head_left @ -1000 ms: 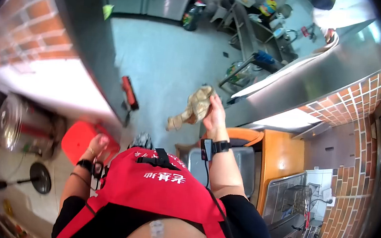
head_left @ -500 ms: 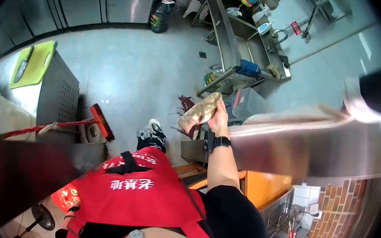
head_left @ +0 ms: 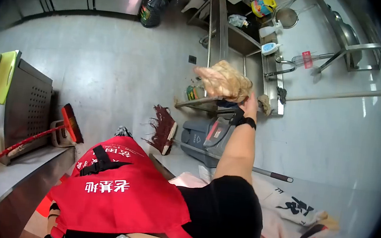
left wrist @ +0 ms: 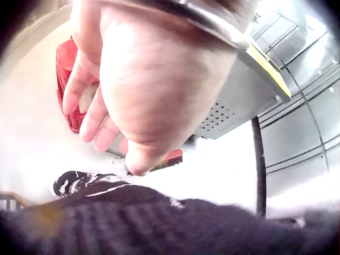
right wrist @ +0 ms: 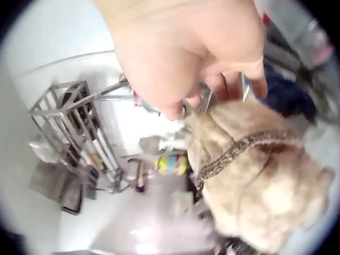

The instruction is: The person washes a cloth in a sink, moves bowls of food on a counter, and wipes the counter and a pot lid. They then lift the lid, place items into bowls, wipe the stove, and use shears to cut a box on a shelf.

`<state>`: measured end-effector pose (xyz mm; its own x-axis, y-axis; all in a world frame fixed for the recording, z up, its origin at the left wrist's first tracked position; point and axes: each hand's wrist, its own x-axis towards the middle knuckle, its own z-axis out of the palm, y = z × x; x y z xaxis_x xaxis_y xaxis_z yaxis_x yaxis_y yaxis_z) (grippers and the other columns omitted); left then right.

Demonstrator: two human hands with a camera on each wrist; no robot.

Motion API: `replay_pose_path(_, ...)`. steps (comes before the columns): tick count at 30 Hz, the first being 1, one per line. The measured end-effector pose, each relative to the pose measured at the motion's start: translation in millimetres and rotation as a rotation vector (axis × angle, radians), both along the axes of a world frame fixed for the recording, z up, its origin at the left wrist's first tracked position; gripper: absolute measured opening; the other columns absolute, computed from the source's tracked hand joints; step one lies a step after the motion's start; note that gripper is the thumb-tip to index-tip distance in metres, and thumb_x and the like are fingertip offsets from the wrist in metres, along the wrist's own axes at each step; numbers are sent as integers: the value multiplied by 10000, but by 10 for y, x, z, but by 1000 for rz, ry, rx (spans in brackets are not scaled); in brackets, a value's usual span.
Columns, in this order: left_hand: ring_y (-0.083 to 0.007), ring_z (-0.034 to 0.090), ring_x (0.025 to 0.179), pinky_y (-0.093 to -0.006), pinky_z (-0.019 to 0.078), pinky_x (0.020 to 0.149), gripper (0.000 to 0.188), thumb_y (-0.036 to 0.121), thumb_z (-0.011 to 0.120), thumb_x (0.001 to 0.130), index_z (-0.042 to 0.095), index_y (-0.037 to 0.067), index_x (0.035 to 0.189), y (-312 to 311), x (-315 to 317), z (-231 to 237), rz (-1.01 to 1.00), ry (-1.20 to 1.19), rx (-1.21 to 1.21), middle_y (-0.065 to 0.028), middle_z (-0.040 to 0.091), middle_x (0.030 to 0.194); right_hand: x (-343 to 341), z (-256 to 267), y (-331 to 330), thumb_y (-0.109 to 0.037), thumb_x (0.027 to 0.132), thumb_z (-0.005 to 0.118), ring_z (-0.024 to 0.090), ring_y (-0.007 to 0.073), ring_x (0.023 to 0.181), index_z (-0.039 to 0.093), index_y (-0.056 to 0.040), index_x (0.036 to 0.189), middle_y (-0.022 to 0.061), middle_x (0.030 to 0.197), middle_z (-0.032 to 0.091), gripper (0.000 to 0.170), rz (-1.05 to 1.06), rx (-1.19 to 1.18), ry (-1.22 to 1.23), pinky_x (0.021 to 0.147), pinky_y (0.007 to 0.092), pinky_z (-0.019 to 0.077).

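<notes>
A crumpled beige cloth-like bundle hangs from my right hand, out in front near the metal sink stand in the head view. In the right wrist view the right hand pinches its upper edge with curled fingers, and the bundle shows a dark fuzzy band across it. My left hand hangs low with relaxed fingers and nothing in them in the left wrist view. The head view shows only the left wrist, beside the red apron; the hand itself is hidden.
A metal sink stand is ahead, with a grey bin and a dark red mop below. A broom and a metal cabinet with a green board stand left. Pale sacks lie at lower right.
The view has moved forward past the counter. My right arm has reached farther ahead and rightward, the bundle with it, from above the floor to the sink stand. My left hand has dropped from the head view.
</notes>
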<state>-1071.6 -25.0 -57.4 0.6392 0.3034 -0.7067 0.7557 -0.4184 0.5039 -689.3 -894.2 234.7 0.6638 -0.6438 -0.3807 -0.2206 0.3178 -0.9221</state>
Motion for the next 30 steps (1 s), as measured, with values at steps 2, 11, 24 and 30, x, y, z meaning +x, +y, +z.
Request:
replay_pose_path(2,-218,624,785,-316,487,736,384,340,625,788,569,23,998,-48,103,27,-1,-15,-2,-101,635,853,-77,-216,-401,-409,843,486,516,257,992,493,-77,1134,97,1018,546,442,-183,-320,332,861,437,387)
replay_pose_path(11,-206,621,803,-306,490,732,360,286,622,798,555,11,1020,-79,268,-30,115,-136,-195,-78,638,887,-737,-2324,646,-238,805,526,356,91,413,462,-166,661,-28,507,386,174,328,-554,343,357,240,250)
replay_pose_path(24,-248,598,905,-332,459,823,347,351,599,760,596,86,984,-925,-427,1301,447,94,88,-125,635,932,4,-2264,3580,-165,832,541,530,89,617,573,-59,1045,21,787,603,240,1551,-484,466,501,225,406)
replay_pose_path(30,-251,597,915,-335,458,826,349,348,593,764,588,90,999,-989,-1615,1167,688,68,113,-121,638,940,-142,-1748,4994,-220,846,504,549,103,755,567,-71,1065,25,909,609,271,1719,-616,391,629,264,432)
